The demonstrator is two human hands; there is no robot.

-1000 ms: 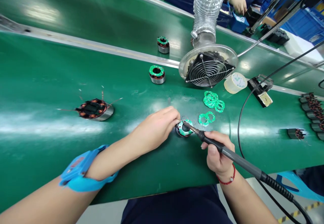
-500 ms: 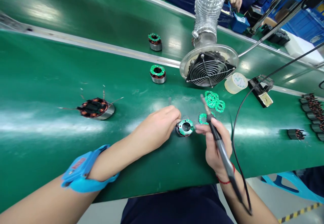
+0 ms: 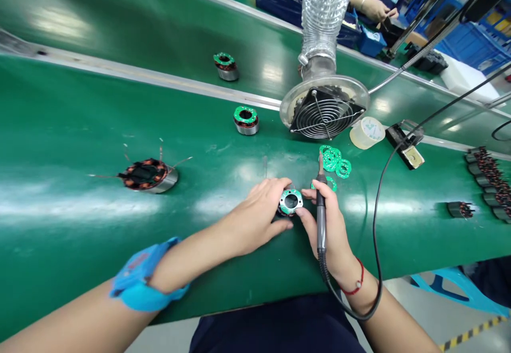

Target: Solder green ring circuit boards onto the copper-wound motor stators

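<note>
A motor stator with a green ring-shaped circuit board on top (image 3: 291, 202) sits on the bench between my hands. From its left, my left hand (image 3: 259, 212) curves round it, with fingers at the far side and the thumb low at the near side. My right hand (image 3: 329, 220) grips a soldering iron (image 3: 321, 220), tip pointing away from me and clear of the board. The right thumb reaches the stator's near right edge. Loose green circuit boards (image 3: 331, 160) lie just beyond the iron, one partly hidden behind it.
At left stands a stator with upright wire ends (image 3: 149, 176). Two board-topped stators (image 3: 246, 121) stand farther back. A fume extractor fan (image 3: 327, 112) hangs overhead, near a solder spool (image 3: 367, 132) and an iron stand (image 3: 406, 142). More stators (image 3: 489, 182) line the right. Across the bench, a co-worker's hands (image 3: 377, 9) show.
My left hand has opened from a pinch at the stator's edge to curve round it. My right hand has moved left to the stator, turning the soldering iron more upright in view.
</note>
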